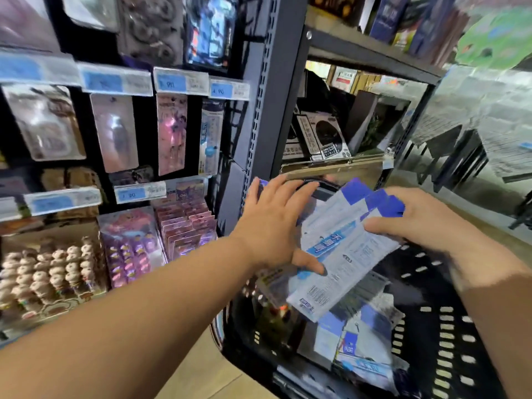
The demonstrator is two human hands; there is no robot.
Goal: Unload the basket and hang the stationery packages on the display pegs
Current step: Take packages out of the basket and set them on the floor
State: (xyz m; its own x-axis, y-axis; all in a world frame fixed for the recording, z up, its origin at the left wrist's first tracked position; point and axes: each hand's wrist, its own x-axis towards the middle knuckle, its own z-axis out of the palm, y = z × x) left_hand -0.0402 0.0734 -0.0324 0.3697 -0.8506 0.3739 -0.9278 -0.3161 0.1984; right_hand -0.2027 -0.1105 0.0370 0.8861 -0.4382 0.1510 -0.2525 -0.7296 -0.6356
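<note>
A stack of white-and-blue stationery packages (pixel 345 243) is held above the black plastic basket (pixel 437 341). My right hand (pixel 423 220) grips the stack from the right, fingers curled over its edge. On the stack's left side lies my left hand (pixel 273 223), fingers spread straight over the top and thumb underneath. More blue-and-white packages (pixel 362 349) lie in the basket. The peg display (pixel 178 133) on the left carries hanging packages, among them a white-and-blue one (pixel 211 136) at its right end.
A dark metal shelf upright (pixel 259 105) stands between the peg display and a shelving unit (pixel 359 53) with boxes. Price tags (pixel 181 82) run along the peg rows. Small figurines (pixel 49 272) sit on a tray at lower left. The basket handle (pixel 325 188) lies behind the packages.
</note>
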